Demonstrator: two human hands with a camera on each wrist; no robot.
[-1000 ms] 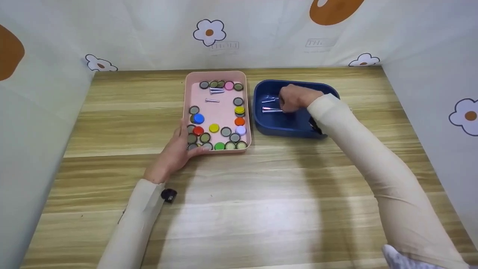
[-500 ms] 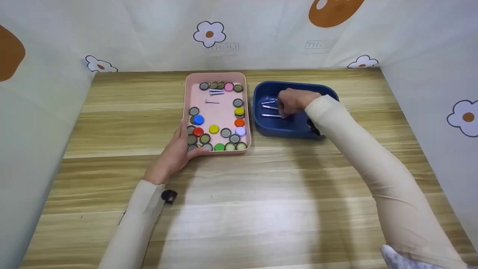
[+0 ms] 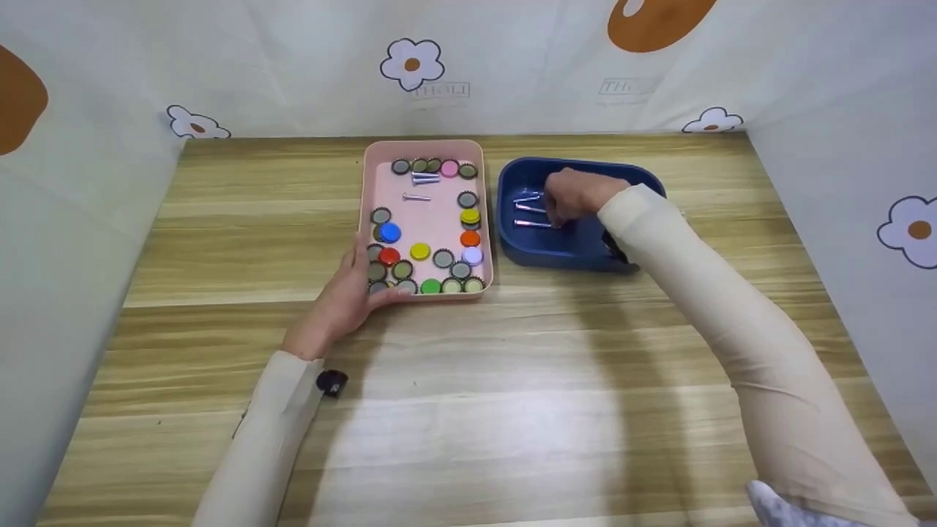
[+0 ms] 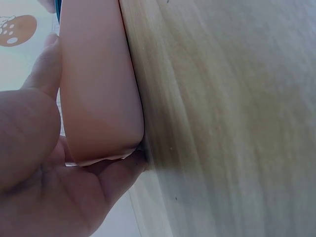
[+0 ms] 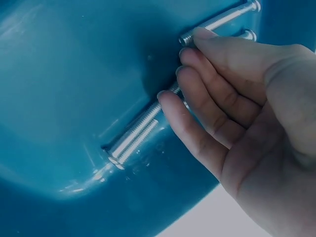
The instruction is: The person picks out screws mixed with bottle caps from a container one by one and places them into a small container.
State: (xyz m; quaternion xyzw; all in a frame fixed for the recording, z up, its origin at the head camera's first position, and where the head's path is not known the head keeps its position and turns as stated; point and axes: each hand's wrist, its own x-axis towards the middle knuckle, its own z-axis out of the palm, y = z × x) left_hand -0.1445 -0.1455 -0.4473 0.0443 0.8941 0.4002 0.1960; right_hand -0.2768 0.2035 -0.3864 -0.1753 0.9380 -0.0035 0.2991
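Note:
My left hand [image 3: 340,296] holds the near left corner of a pink tray [image 3: 424,150], its thumb along the front wall and fingers along the left side. Inside lie several bottle caps [image 3: 419,251] and a few silver bolts [image 3: 416,197]. My right hand [image 3: 578,196] reaches into a dark blue bin [image 3: 527,258] beside the tray. In the right wrist view, thumb and index finger pinch the threaded end of a bolt [image 5: 224,20]. Another bolt's head shows beside it, partly behind the thumb. A further threaded bolt [image 5: 136,131] lies near the other fingertips, partly hidden by them.
Both containers stand side by side toward the back of a wood-grain table [image 3: 468,410], with a narrow gap between them. A pale curtain [image 3: 293,66] printed with flowers rises behind the table and along both sides.
Two bolts lying close together in the blue bin have come apart, one shifting toward me. My right hand has moved slightly to the left. The left hand stays on the tray.

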